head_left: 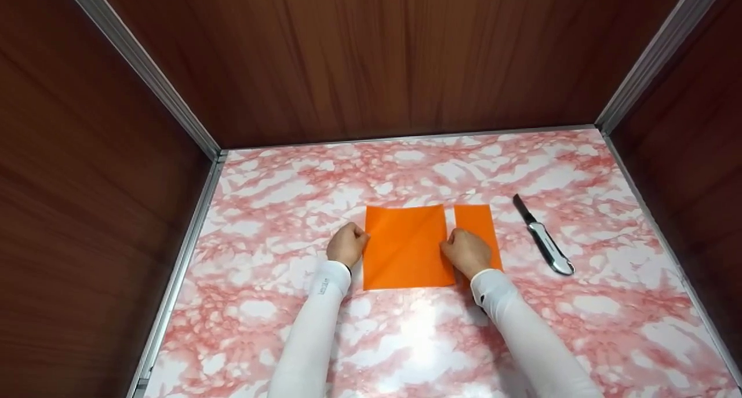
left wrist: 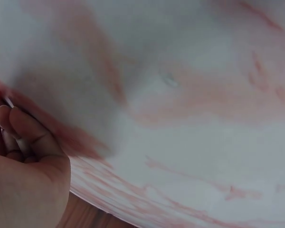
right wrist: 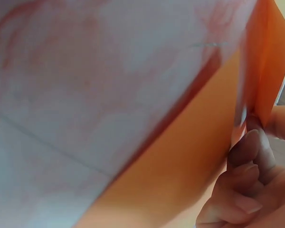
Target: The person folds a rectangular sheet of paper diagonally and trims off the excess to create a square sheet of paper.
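Observation:
A nearly square sheet of orange paper (head_left: 406,247) is held by its two side edges in the head view. My left hand (head_left: 346,244) pinches the left edge, and a sliver of the orange shows at those fingertips (left wrist: 5,116) in the left wrist view. On the other side, my right hand (head_left: 467,252) pinches the right edge between thumb and curled fingers; the right wrist view shows the raised sheet (right wrist: 273,61) in that grip. Beneath the right hand lies a narrow orange strip (head_left: 472,215), partly covered by the hand and wrist.
To the right of the strip lies a utility knife (head_left: 545,241), its dark blade out and pointing away. The tabletop (head_left: 278,224) has a red and white marbled surface. Dark wood panels (head_left: 371,56) with metal edging (head_left: 179,108) close off the back and both sides.

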`<state>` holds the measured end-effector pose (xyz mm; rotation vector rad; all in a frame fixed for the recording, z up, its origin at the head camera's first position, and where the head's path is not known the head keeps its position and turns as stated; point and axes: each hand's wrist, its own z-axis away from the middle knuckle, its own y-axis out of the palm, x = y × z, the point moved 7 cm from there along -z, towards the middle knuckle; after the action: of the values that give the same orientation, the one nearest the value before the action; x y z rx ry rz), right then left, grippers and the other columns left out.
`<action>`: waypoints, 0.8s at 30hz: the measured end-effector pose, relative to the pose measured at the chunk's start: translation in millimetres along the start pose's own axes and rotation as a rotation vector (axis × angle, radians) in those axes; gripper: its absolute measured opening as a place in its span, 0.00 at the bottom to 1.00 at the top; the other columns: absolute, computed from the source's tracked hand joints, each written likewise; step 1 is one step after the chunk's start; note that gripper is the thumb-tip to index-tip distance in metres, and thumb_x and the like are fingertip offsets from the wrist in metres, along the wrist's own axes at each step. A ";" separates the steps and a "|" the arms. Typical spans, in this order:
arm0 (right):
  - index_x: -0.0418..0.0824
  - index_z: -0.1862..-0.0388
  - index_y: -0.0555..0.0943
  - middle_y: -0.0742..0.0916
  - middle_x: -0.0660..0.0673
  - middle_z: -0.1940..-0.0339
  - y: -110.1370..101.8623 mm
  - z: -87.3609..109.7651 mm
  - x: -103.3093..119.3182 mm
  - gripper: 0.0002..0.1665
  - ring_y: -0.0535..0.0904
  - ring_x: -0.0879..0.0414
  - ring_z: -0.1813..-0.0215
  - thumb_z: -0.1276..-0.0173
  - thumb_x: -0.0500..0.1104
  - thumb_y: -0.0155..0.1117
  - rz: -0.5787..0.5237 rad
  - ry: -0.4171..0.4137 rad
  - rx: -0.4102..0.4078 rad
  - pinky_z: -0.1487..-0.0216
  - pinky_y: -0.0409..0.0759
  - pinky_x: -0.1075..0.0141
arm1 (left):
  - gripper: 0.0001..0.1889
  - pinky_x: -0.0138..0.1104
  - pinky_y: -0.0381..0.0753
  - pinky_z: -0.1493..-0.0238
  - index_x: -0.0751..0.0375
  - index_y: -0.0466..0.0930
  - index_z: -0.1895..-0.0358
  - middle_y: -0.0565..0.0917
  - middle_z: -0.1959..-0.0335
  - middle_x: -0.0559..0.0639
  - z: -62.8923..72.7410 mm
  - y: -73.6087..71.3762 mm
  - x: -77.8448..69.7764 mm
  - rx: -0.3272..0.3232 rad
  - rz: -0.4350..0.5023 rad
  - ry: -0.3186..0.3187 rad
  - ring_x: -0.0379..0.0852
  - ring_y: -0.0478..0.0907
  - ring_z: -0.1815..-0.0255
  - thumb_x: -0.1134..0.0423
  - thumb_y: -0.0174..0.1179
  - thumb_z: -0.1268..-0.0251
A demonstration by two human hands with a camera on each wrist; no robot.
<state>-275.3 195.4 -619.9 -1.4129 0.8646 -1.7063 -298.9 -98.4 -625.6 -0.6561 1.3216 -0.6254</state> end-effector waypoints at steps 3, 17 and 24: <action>0.42 0.74 0.76 0.78 0.46 0.80 1.0 -0.6 1.1 0.14 0.73 0.50 0.76 0.35 0.50 0.59 0.017 -0.004 0.012 0.74 0.68 0.59 | 0.07 0.39 0.75 0.66 0.51 0.77 0.69 0.78 0.76 0.43 -0.9 1.9 -1.0 -0.010 -0.051 0.024 0.44 0.75 0.73 0.56 0.61 0.34; 0.39 0.70 0.76 0.79 0.41 0.69 -7.0 -2.0 8.9 0.14 0.76 0.43 0.64 0.40 0.48 0.67 0.073 -0.034 -0.072 0.66 0.75 0.50 | 0.08 0.40 0.76 0.66 0.53 0.77 0.69 0.78 0.75 0.44 -0.9 2.6 -6.2 -0.034 -0.105 0.071 0.45 0.76 0.73 0.56 0.62 0.34; 0.41 0.38 0.76 0.75 0.34 0.46 1.3 -1.3 34.1 0.26 0.70 0.36 0.47 0.35 0.33 0.64 0.137 -0.299 -0.150 0.48 0.72 0.45 | 0.08 0.41 0.77 0.65 0.54 0.77 0.67 0.80 0.74 0.45 -1.4 3.2 -6.5 -0.030 -0.115 0.064 0.45 0.77 0.72 0.55 0.62 0.33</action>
<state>-280.3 165.2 -604.8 -1.6189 0.9109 -1.3096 -301.0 -91.6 -623.9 -0.7461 1.3619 -0.7264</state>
